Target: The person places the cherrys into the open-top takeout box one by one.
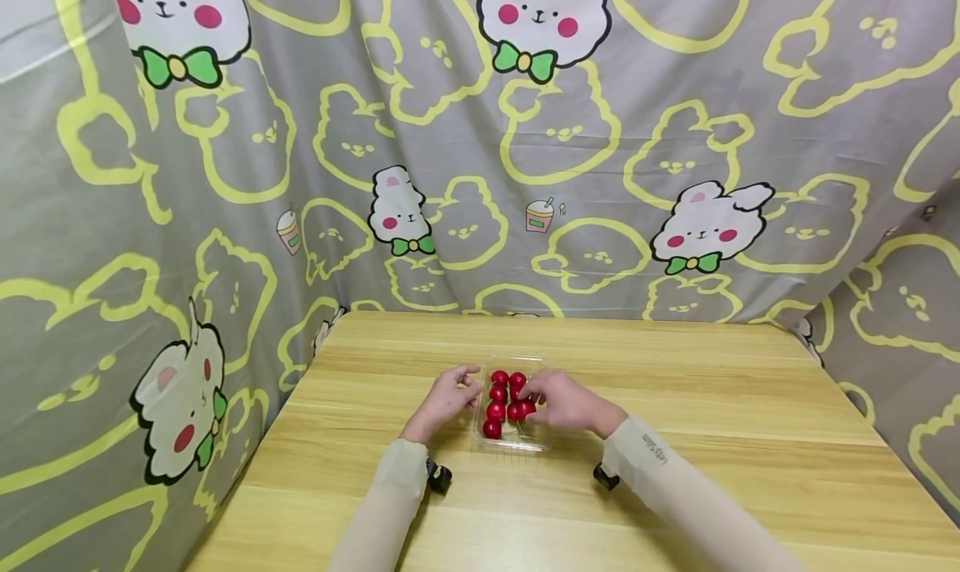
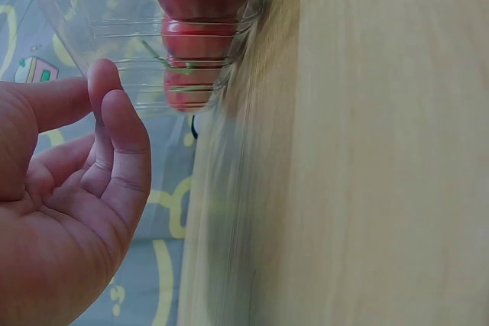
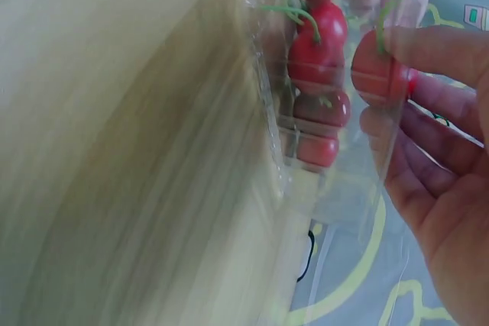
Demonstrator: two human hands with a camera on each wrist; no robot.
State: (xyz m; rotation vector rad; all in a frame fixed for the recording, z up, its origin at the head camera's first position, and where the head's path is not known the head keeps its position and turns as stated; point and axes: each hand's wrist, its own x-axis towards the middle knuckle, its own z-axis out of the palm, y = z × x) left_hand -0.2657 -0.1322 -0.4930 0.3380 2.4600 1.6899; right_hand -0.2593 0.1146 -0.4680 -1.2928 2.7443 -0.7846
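Observation:
A clear plastic box (image 1: 513,447) stands on the table with several red cherries (image 1: 498,393) in it, some with green stems. My left hand (image 1: 450,395) is at the box's left side. In the left wrist view, the thumb and fingertips of this hand (image 2: 84,181) pinch the rim of the box (image 2: 65,43). On the right side, my right hand (image 1: 566,401) reaches over the box wall. In the right wrist view its thumb and fingers (image 3: 439,101) hold one cherry (image 3: 369,70) with a green stem, apart from the row of cherries (image 3: 315,59).
The wooden table (image 1: 675,388) spreads out around the box. Grey curtains (image 1: 465,163) with yellow outlines and white cartoon animals hang behind the table and at its sides. A dark wrist camera (image 1: 440,477) is strapped under the left sleeve, another (image 1: 606,475) under the right.

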